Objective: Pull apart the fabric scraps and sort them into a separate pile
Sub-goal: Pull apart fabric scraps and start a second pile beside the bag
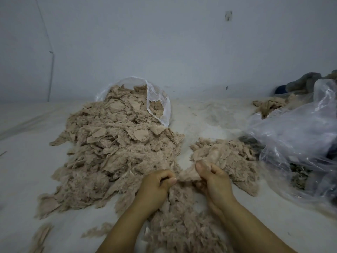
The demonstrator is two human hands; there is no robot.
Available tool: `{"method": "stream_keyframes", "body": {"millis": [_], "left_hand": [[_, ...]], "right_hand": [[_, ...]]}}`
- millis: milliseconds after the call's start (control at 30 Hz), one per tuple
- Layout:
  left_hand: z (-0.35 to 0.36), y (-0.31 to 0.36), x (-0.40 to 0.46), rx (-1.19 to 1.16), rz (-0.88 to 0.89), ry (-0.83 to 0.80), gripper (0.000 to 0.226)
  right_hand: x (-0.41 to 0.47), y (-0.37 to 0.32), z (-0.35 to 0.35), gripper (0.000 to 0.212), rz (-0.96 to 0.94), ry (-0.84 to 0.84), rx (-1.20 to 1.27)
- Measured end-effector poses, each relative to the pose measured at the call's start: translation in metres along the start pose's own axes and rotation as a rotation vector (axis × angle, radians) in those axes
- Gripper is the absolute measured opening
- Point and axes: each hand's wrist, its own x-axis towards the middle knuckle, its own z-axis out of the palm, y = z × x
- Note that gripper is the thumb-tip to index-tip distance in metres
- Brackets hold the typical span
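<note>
Left hand (156, 181) and right hand (209, 178) each pinch one fuzzy beige scrap (186, 177), tensioning it for separation beside the smaller pile (226, 154).

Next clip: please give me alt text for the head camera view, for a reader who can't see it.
Left hand and right hand each grip a beige fabric scrap between them. A large scrap pile spills from a clear plastic bag on the left; a smaller pile lies on the right.
</note>
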Motion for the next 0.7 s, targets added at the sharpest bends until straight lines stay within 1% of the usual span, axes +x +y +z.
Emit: {"method": "stream_keyframes", "body": {"millis": [67,100,167,200,267,300,333,367,400,433,467,500,533,567,600,633,700], "left_hand": [[-0.003,-0.006,0.001,0.108,-0.004,0.079,0.021],[-0.005,-0.008,0.0,0.122,-0.013,0.125,0.02],[-0.005,-0.008,0.0,0.12,-0.003,0.183,0.016],[-0.003,-0.006,0.0,0.144,0.022,0.186,0.015],[0.0,-0.004,-0.001,0.219,0.108,0.135,0.024],[0.0,-0.004,-0.002,0.235,0.16,0.097,0.03],[-0.001,-0.004,-0.002,0.238,0.194,0.059,0.035],[-0.002,-0.004,-0.002,0.238,0.197,0.03,0.038],[-0.003,-0.004,-0.003,0.241,0.186,0.013,0.037],[-0.003,-0.003,-0.004,0.252,0.181,0.002,0.032],[-0.002,-0.002,-0.005,0.273,0.191,-0.012,0.028],[-0.001,-0.002,-0.007,0.313,0.202,-0.048,0.029],[0.0,-0.002,-0.008,0.366,0.203,-0.108,0.035],[0.0,-0.004,-0.009,0.426,0.195,-0.176,0.044],[0.0,-0.007,-0.009,0.491,0.186,-0.234,0.049],[0.001,-0.01,-0.008,0.555,0.183,-0.259,0.047],[0.001,-0.014,-0.006,0.628,0.156,-0.233,0.033]], "right_hand": [[0.006,-0.003,-0.006,0.009,0.008,0.073,0.036],[0.008,-0.006,-0.01,0.011,0.013,0.076,0.005],[0.012,-0.008,-0.018,0.016,-0.013,0.066,-0.139],[0.015,-0.008,-0.022,0.017,-0.079,0.097,-0.272],[0.019,-0.011,-0.026,0.021,-0.304,0.263,-0.713],[0.016,-0.012,-0.026,0.023,-0.447,0.328,-0.864],[0.014,-0.012,-0.025,0.022,-0.558,0.322,-0.916],[0.013,-0.011,-0.024,0.018,-0.59,0.23,-0.906],[0.01,-0.007,-0.022,0.013,-0.534,0.094,-0.884],[0.006,-0.003,-0.018,0.012,-0.409,-0.053,-0.899],[0.002,0.002,-0.014,0.017,-0.29,-0.193,-0.999],[0.0,0.006,-0.013,0.024,-0.222,-0.299,-1.158],[0.001,0.01,-0.013,0.025,-0.218,-0.344,-1.28],[0.002,0.011,-0.012,0.022,-0.252,-0.342,-1.288],[0.002,0.011,-0.012,0.022,-0.286,-0.325,-1.189],[0.002,0.012,-0.012,0.023,-0.279,-0.293,-1.014],[0.003,0.011,-0.012,0.022,-0.177,-0.252,-0.648]]}}
